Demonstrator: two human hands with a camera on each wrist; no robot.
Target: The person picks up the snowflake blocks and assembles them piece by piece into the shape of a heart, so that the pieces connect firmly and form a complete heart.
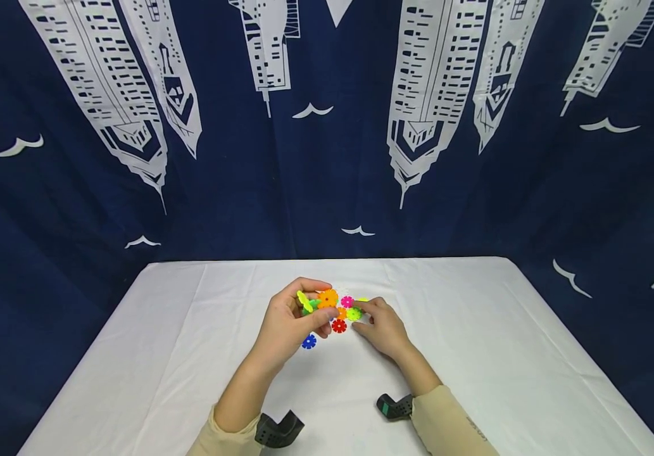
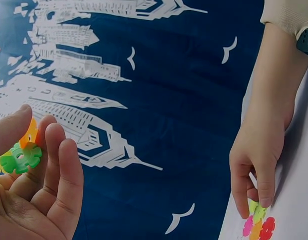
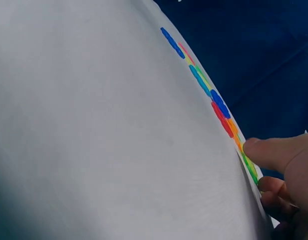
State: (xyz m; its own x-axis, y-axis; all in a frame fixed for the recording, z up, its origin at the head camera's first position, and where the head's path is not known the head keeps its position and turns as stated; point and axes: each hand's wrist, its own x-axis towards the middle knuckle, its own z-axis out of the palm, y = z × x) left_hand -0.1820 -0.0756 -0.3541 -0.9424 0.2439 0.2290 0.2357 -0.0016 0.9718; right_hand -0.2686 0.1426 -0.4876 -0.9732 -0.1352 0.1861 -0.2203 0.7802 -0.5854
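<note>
My left hand point(image 1: 289, 320) pinches a small cluster of joined plastic flower-shaped discs between thumb and fingers, raised above the white table. An orange disc point(image 1: 328, 299), a green disc point(image 2: 21, 158) and a yellow disc point(image 1: 304, 301) show in it. Low over the table, my right hand point(image 1: 382, 326) has its thumb and fingers apart around a yellow-green disc point(image 1: 353, 314), fingertips right at its edge. Beside that disc lie a pink disc point(image 1: 347, 301), an orange disc point(image 2: 255, 230) and a red disc point(image 1: 339, 325).
A blue disc point(image 1: 309, 342) lies nearer to me, below the left hand. More discs lie along the table in the right wrist view, among them a light blue disc point(image 3: 199, 80). The white cloth point(image 1: 178, 354) covers the table; a navy curtain point(image 1: 327, 190) hangs behind.
</note>
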